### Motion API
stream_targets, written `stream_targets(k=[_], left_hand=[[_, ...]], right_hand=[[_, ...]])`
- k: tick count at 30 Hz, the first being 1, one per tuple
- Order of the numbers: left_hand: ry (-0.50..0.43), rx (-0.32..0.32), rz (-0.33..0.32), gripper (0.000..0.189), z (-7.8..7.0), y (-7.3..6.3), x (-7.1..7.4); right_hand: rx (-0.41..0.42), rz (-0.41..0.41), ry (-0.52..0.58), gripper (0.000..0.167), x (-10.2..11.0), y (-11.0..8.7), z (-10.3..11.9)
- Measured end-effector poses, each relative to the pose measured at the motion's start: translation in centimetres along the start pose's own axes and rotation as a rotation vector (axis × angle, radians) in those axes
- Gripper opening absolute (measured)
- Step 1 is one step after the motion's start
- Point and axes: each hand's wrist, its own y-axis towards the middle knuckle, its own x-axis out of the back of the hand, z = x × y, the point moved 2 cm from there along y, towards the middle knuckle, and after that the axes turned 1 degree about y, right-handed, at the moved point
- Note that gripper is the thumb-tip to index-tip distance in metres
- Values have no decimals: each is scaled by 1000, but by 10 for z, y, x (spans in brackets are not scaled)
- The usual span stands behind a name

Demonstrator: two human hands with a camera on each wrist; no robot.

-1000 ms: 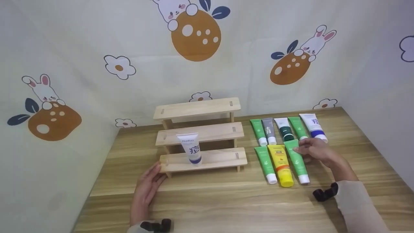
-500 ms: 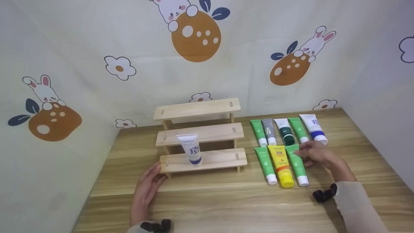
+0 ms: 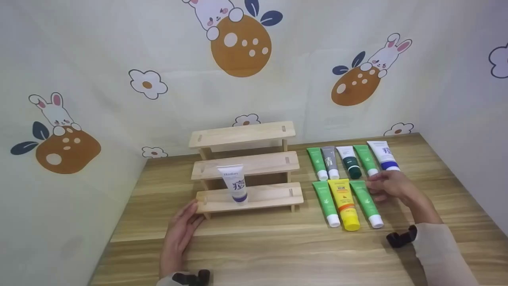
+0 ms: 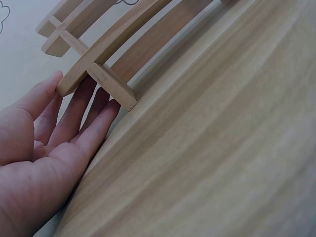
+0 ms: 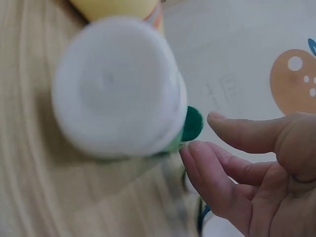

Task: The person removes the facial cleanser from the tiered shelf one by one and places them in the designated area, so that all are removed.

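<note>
My left hand (image 3: 180, 230) holds the left end of the lowest step of a three-tier wooden display stand (image 3: 274, 194). In the left wrist view, the thumb (image 4: 47, 91) lies at the plank's end and the other fingers reach under it beside the leg. A white-and-blue squeeze tube (image 3: 234, 182) stands cap down on that step. My right hand (image 3: 391, 186) is beside the upper end of a green tube (image 3: 367, 202) lying on the table. In the right wrist view, a gap parts thumb and fingertips; the tube's white cap (image 5: 113, 89) looms close and hides much of it.
Left of that tube lie a yellow tube (image 3: 344, 202) and another green tube (image 3: 326, 202). Behind them is a row of several tubes, including a grey one (image 3: 330, 163) and a white-and-blue one (image 3: 383, 155). A printed cloth (image 3: 301, 79) rises behind the wooden table (image 3: 278, 254).
The green tube's upper end has shifted down and left, next to the yellow tube. My right hand has let it go and moved slightly right. The left hand has stayed put.
</note>
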Motion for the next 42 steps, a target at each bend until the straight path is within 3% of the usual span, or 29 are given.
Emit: stream_targets(k=[9,20,23,30,37,42], left_hand=[[-23,-2,-13,29,1,0,1],[-31,-8,9,38,-1,0,2],[-28,-12,22,39,-1,0,2],[-49,-13,35,14,0,-2,1],[-55,-12,43,13,-1,-1,1],[-53,-3,40,14,0,-1,2]], right_hand=[[106,23,-9,55,-7,-21,31],[237,27,-55,52,-35,-50,72],[281,48,-26,48,-44,-55,84],[361,120,39,44,-66,-55,109],[413,176,259,46,-93,-46,121],[456,214,287,47,-108,-43,127]])
